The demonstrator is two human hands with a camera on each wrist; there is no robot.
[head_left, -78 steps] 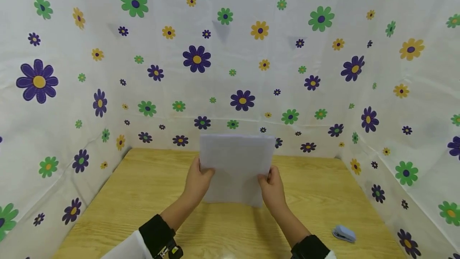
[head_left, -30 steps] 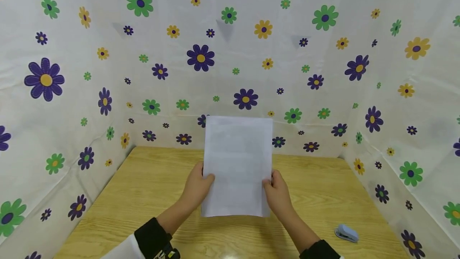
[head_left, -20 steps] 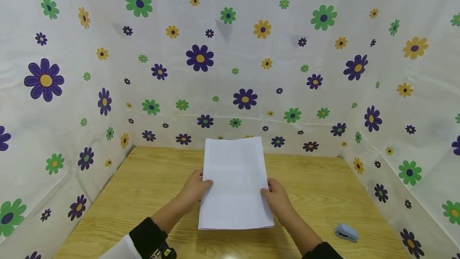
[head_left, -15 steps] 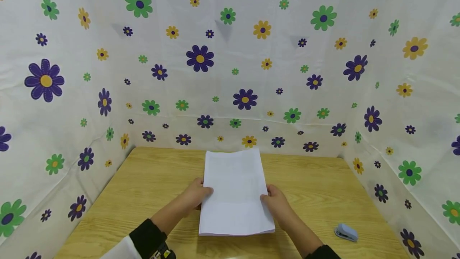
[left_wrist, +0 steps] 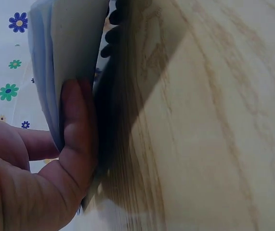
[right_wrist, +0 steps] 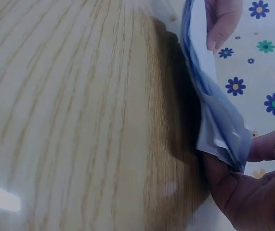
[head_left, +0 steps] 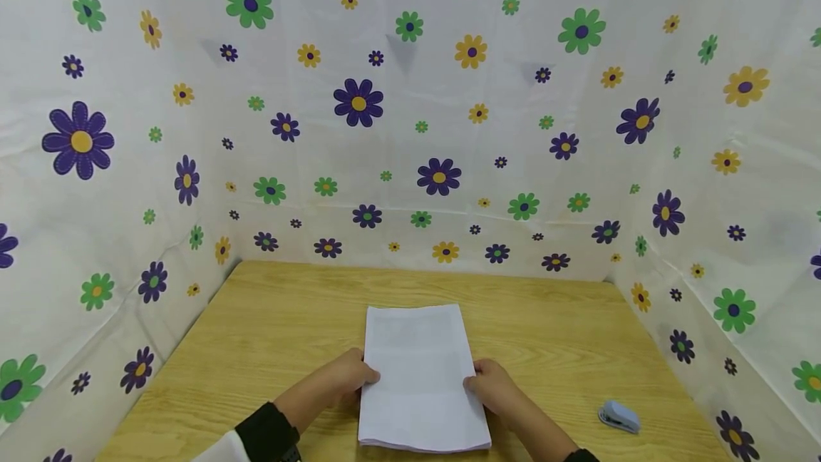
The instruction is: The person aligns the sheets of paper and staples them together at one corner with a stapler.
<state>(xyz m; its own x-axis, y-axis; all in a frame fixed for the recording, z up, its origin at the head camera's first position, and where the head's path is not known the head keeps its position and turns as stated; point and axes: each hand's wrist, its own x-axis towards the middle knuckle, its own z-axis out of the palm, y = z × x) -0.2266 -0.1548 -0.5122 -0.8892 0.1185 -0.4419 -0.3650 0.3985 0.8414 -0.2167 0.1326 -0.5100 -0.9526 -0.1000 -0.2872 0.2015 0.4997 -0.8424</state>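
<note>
A stack of white paper sheets [head_left: 420,376] lies nearly flat, low over the wooden table, in the middle of the head view. My left hand [head_left: 349,373] grips its left edge, thumb on top. My right hand [head_left: 497,387] holds the right edge the same way. In the left wrist view, fingers [left_wrist: 78,125] reach under the paper [left_wrist: 77,43] while the thumb lies on the upper side. The right wrist view has the loose, slightly spread sheet edges [right_wrist: 219,120] pinched between thumb and fingers of my right hand [right_wrist: 257,187], close over the tabletop.
A light blue stapler [head_left: 618,416] rests on the wooden table [head_left: 545,326], to the right of my right hand. White cloth with printed flowers [head_left: 410,127] walls in the back and both sides of the table.
Both hands have lowered the paper stack from raised and upright down to close over the table, tipping it flat. The stapler has stayed where it was.
</note>
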